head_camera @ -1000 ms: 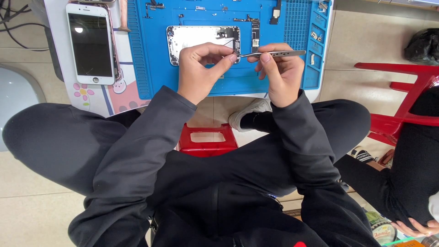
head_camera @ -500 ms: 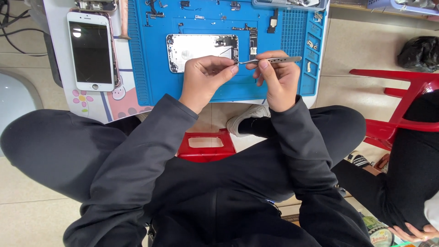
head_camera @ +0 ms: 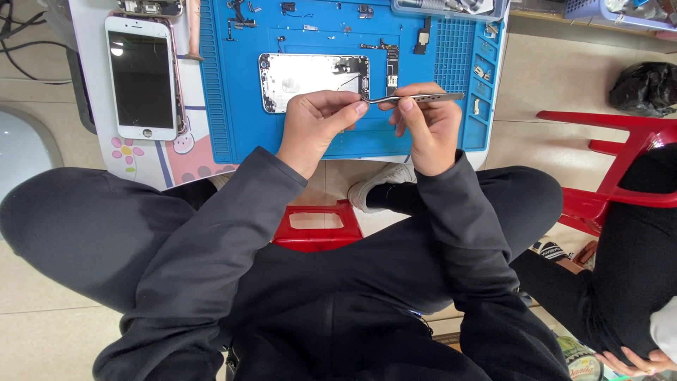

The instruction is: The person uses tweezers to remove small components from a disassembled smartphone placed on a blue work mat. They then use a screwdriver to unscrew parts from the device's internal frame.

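My right hand [head_camera: 423,127] grips metal tweezers [head_camera: 416,97], held level with the tips pointing left. My left hand [head_camera: 319,121] is curled, its thumb and forefinger pinched at the tweezer tips; anything between them is too small to see. Both hands hover over the near edge of a blue work mat [head_camera: 233,85]. Just beyond them an opened silver phone shell [head_camera: 310,79] lies on the mat, inside facing up.
A white phone screen [head_camera: 141,76] lies left of the mat on a small white table [head_camera: 92,42]. Small parts and screws [head_camera: 479,70] dot the mat. A red stool [head_camera: 317,226] sits between my knees. Another person sits at right by a red chair [head_camera: 606,162].
Both hands have moved slightly nearer the table's front edge in view as the camera shifted. The pinch at the tweezer tips stays the same.
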